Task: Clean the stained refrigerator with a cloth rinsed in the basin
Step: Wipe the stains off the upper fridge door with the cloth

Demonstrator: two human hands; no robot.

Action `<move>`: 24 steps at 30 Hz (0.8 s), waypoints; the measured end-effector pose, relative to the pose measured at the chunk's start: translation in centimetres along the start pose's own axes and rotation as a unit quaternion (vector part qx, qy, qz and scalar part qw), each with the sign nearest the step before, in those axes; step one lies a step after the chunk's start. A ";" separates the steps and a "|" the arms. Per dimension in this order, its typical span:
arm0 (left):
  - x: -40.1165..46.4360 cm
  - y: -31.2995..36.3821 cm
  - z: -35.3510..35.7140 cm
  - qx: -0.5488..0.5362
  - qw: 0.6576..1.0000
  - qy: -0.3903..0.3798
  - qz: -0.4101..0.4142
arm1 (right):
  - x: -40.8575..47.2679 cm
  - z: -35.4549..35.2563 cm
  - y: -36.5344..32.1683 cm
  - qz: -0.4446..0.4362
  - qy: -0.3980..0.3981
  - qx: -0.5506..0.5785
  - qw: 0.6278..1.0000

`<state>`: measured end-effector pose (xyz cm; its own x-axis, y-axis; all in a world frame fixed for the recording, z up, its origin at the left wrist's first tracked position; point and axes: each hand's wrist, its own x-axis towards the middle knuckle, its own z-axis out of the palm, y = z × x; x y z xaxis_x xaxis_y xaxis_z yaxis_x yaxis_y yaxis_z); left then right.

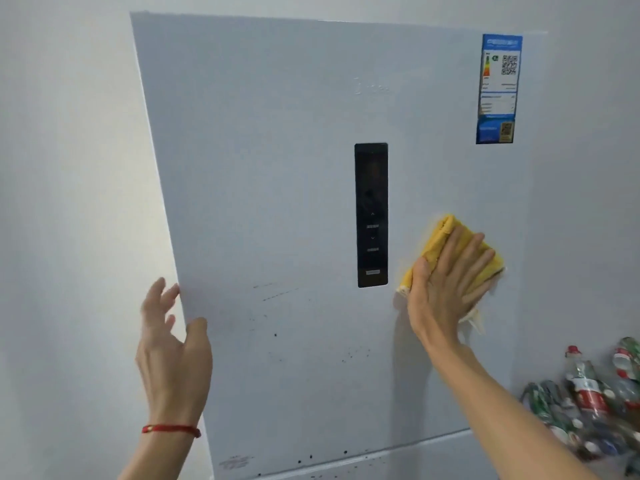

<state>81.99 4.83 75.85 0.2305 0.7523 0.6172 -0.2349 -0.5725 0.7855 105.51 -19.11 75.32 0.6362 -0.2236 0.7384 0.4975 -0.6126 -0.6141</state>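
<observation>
The tall pale-grey refrigerator door [277, 168] fills the view, its long axis running upright, and every place below is given from the narrow black glass control panel [371, 215] set upright in the door's middle.

Just to the right of the panel's lower half, the folded yellow cleaning cloth [450, 244] is pressed flat against the door by the right hand [446, 282], whose fingers are laid out straight and spread over it (a pale corner of cloth hangs out below the palm). The left hand [173, 344] is well to the lower left of the panel, at the door's left edge: its thumb lies on the door face, its relaxed fingers reach round behind the edge, and nothing is gripped in it.

The dark specks and streaks [277, 334] that remain are scattered below and lower-left of the panel, with more along the door's bottom seam. They lie down and to the left of the cloth, so the cloth hand is judged the one to be carried there, passing under the panel's lower end. Open door face is available for that sweep. To the far lower right, a heap of crushed plastic bottles [588, 403] bounds the room beside the door, and a blue energy label [498, 88] sits high to the upper right.
</observation>
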 end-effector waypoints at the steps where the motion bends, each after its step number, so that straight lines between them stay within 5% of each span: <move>1: -0.1 0.3 0.0 -0.020 1.000 -0.005 -0.008 | -1.5 0.6 -1.8 -0.037 -0.009 -0.004 0.999; 10: 0.6 0.7 -0.9 -0.165 0.985 -0.013 -0.052 | -11.1 7.0 -20.6 -0.410 -0.060 -0.068 0.908; 15: 0.6 -0.9 -0.9 -0.136 0.984 0.022 -0.109 | -11.3 6.5 -18.8 -0.569 -0.080 -0.083 0.814; 24: -1.0 0.1 1.8 -0.093 0.995 0.009 -0.021 | 1.9 -0.4 -1.0 -0.325 -0.002 -0.119 0.938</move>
<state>83.43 3.44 75.41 0.2268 0.7813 0.5815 -0.3973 -0.4708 0.7877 105.99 -19.23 77.42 0.2465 0.2580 0.9342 0.6357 -0.7706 0.0451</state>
